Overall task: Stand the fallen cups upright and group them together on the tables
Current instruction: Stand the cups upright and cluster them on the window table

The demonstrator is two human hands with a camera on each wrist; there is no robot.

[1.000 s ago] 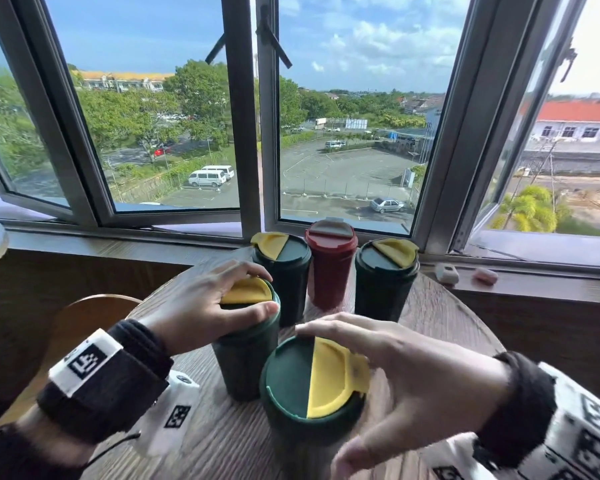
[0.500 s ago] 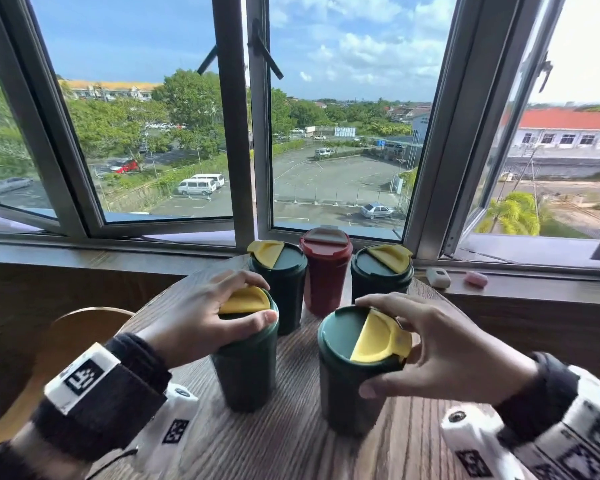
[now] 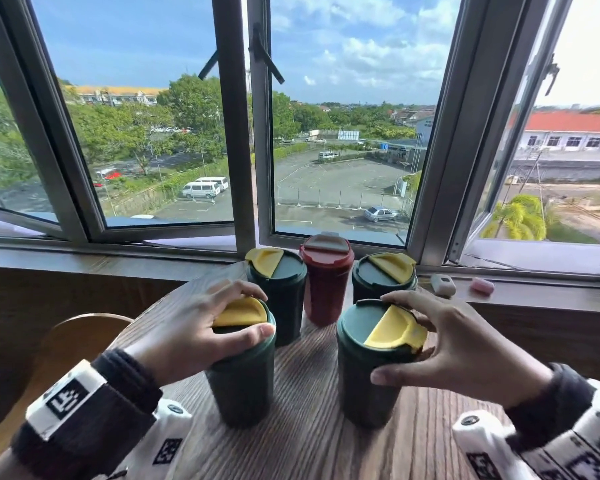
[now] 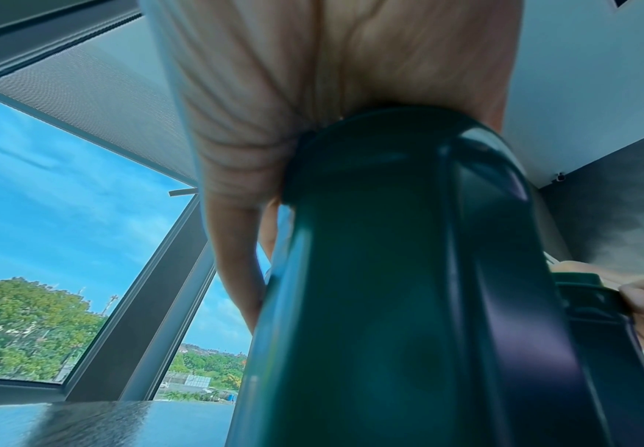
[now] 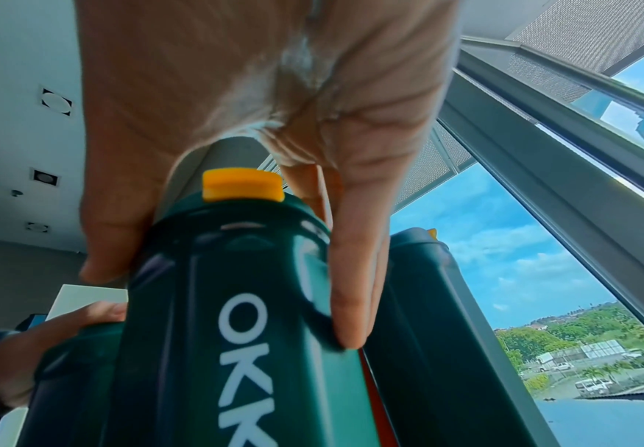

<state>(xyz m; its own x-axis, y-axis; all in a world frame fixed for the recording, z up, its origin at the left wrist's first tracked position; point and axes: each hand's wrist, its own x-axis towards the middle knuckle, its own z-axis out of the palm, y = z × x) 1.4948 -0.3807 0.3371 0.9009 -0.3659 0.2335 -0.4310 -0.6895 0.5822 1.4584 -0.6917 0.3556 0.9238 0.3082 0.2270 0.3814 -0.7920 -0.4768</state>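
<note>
Round wood table [image 3: 302,441] at open windows [image 3: 340,133]; five cups upright, grouped. My left hand [image 3: 187,336] grips left front cup [image 3: 241,382] by the lid, right hand [image 3: 461,348] grips right front cup [image 3: 368,382]. Red cup [image 3: 326,289] behind, between two green. Wrist views blurred, bases hidden

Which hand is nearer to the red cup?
Left, narrowly. The left hand grips a green cup just left of the red cup; the right hand holds another, farther right.

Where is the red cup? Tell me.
In the head view, the red cup stands upright at the table's far edge by the window, between two green cups.
</note>
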